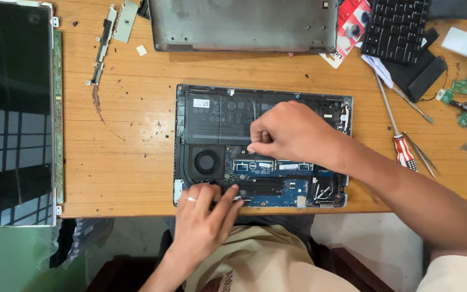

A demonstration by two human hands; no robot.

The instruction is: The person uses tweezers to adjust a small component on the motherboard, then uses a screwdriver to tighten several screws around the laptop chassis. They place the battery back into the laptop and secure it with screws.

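Observation:
An opened laptop base lies on the wooden table, with its black battery, round fan and blue circuit board exposed. My right hand rests over the middle of the base, fingers pinched together at the lower edge of the battery; whether it holds a small part is hidden. My left hand, with a ring on one finger, presses its spread fingertips on the near edge of the base beside the fan.
A bare display panel lies at the left. A grey laptop cover sits at the back, metal hinge brackets beside it. To the right are a red-handled screwdriver, tweezers, a black keyboard and small green boards.

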